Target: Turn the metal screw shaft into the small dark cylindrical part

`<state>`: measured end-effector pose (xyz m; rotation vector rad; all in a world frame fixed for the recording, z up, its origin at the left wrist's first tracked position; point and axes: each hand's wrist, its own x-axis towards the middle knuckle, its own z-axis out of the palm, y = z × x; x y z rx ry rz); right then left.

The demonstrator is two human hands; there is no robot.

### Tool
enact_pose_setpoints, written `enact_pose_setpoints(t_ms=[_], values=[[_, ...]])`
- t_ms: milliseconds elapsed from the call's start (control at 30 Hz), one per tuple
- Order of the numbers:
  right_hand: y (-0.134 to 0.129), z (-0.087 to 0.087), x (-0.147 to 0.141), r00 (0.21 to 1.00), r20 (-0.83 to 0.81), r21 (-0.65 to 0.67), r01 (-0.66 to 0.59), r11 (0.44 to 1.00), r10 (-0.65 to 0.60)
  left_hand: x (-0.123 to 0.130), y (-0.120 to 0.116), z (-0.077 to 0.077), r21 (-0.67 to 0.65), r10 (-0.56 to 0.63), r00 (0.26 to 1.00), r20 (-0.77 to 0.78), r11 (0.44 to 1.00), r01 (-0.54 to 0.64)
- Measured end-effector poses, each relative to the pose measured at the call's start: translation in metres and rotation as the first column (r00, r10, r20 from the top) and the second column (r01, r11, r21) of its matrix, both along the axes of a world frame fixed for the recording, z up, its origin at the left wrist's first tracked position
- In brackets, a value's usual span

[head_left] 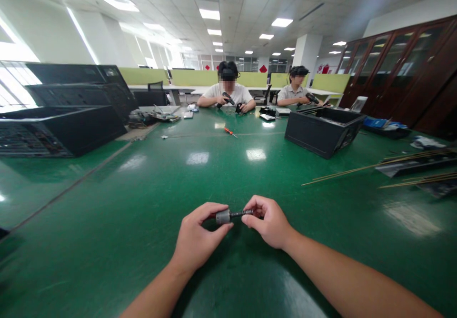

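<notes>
A short grey metal cylinder with a thin dark shaft [223, 216] is held level above the green table [228, 170]. Around the cylinder end, the fingers and thumb of my left hand [197, 236] are closed. My right hand [268, 221] pinches the ribbed far end of the shaft between thumb and fingers. The exact kind of this part is too small to make out, and my left fingers hide some of the cylinder.
An orange-handled screwdriver [229, 131] lies farther up the table. At right stand an open black computer case [323, 134] and thin rods [342, 171]; at left are more black cases [89, 130]. Across the table, two people [228, 92] [294, 89] hold power drills.
</notes>
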<state>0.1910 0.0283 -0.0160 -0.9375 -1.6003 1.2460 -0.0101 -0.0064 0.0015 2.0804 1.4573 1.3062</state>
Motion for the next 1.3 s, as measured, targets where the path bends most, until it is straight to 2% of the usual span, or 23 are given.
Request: enact_pose_setpoints(t_ms=[400, 1300], values=[[-0.0014, 0.0039, 0.0009, 1.000, -0.024, 0.009, 0.010, 1.000, -0.010, -0.0020, -0.0007, -0.0009, -0.023, 0.002, 1.000, 0.017, 1.000, -0.002], [0.0014, 0.0010, 0.0028, 0.998, -0.068, -0.001, 0.007, 1.000, -0.007, -0.0008, 0.0002, -0.0014, -0.052, 0.016, 0.999, 0.044, 0.999, -0.013]])
